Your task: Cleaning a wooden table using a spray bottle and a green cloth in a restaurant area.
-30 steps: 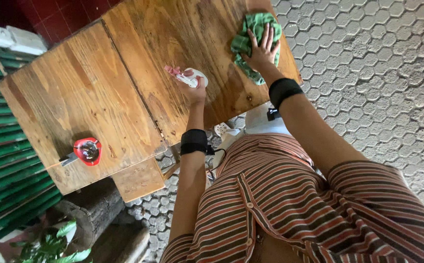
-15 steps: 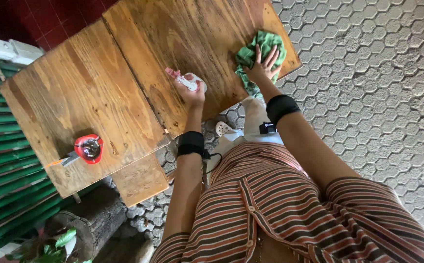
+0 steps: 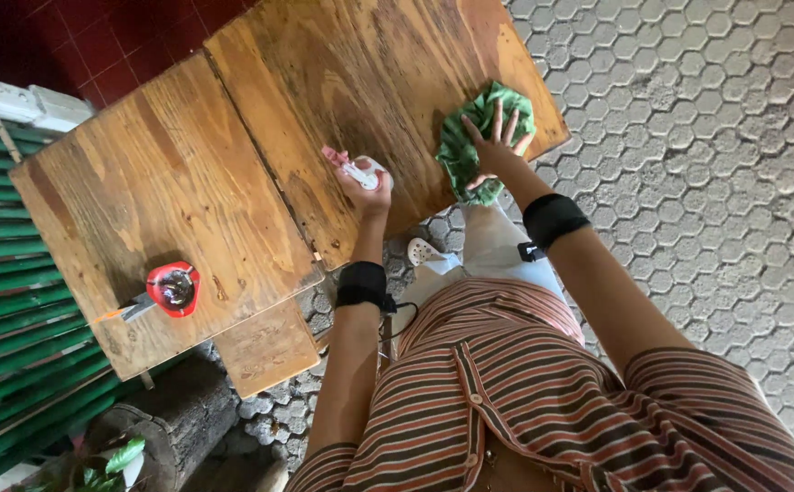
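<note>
Lying under right hand (image 3: 495,150): green cloth (image 3: 470,146)

No packages, labels, signs or screens show here — only bare wood and paving.

Green cloth (image 3: 479,137): crumpled, bunched into folds, lying on the wooden table (image 3: 342,82) close to its near right corner. Right hand (image 3: 497,146) pressed flat on top of it, fingers spread.

Spray bottle (image 3: 360,170): small, white body with a pink trigger head, tilted with the nozzle end pointing left over the table's near edge. Left hand (image 3: 369,191) closed around it. Bottle and cloth near each other, not touching.
</note>
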